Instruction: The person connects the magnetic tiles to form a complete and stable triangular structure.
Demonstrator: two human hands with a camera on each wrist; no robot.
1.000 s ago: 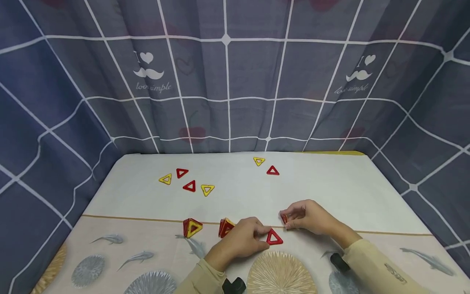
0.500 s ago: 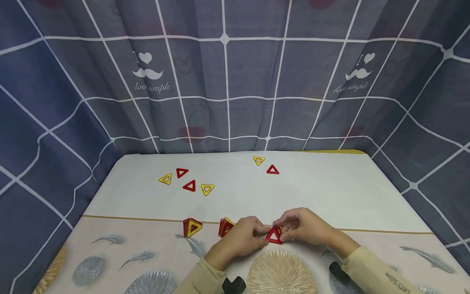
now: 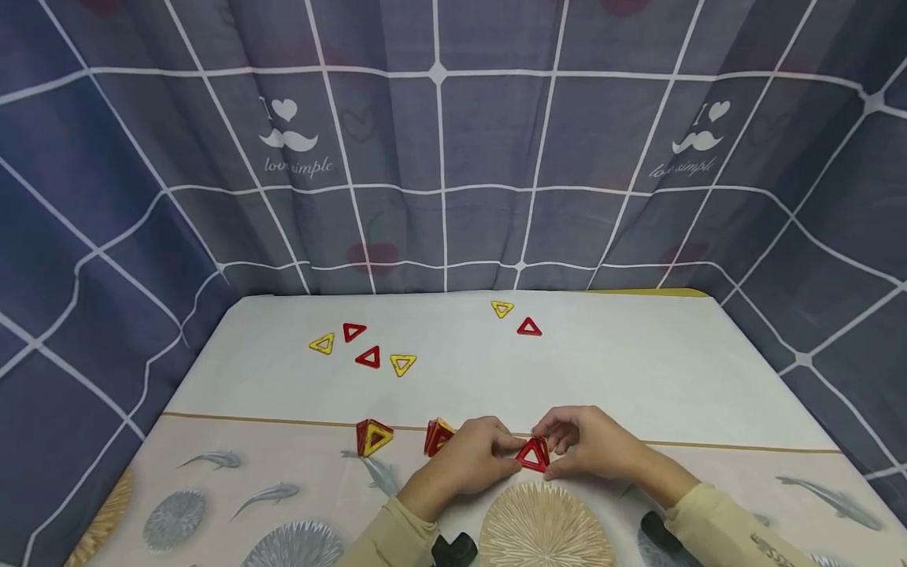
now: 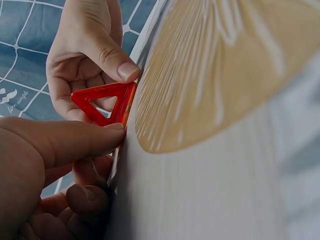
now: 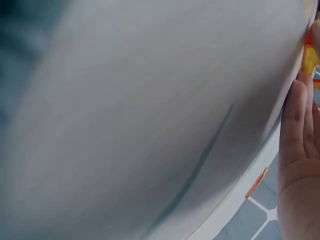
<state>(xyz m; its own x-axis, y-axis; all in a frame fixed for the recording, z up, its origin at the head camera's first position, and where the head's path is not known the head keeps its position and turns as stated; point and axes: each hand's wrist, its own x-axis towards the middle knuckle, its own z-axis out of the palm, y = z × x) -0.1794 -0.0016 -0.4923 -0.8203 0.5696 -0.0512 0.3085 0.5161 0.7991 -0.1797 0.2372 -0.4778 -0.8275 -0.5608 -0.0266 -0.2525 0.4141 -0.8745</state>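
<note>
A red triangular magnetic tile [image 3: 532, 455] stands tilted near the front of the table, with another tile leaning against its right side. My left hand [image 3: 473, 458] pinches its left corner between thumb and fingers. From the right, my right hand [image 3: 591, 442] holds the adjoining tile, its thumb at the lower right corner. In the left wrist view the red tile [image 4: 106, 102] sits between both hands' thumbs. Only a sliver of a red and yellow tile [image 5: 309, 57] appears in the right wrist view. A red and yellow tile pyramid [image 3: 438, 435] is partly hidden behind my left hand.
Another red and yellow pyramid [image 3: 373, 438] stands farther left. Loose red tiles [image 3: 368, 357] and yellow tiles [image 3: 403, 364] lie at the back left. One yellow tile [image 3: 502, 309] and one red tile [image 3: 529, 327] lie at the back centre. A grid-patterned curtain [image 3: 489, 157] surrounds the table.
My right hand has moved left and down with its tile, bringing it against the red tile at my left hand. The left hand has stayed almost in place.
</note>
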